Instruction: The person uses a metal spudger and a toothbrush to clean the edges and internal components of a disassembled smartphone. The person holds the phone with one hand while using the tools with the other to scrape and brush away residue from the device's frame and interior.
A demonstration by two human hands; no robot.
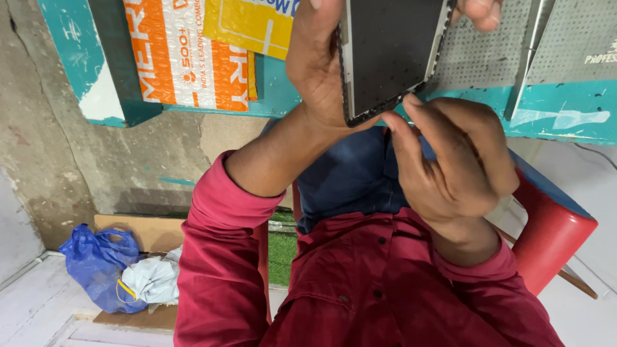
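Fingers (411, 119) of the right hand (450, 160) pinch the lower corner of the phone panel (389, 51). Left hand (318, 64) wraps closed around the panel's edge, holding it upright before the teal bench (559, 112). An orange mailer (186, 51) lies nearby.

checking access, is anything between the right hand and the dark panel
Nothing visible stands between them. The right hand has its fingertips against the lower corner of the dark panel, while the left hand grips its side edge.
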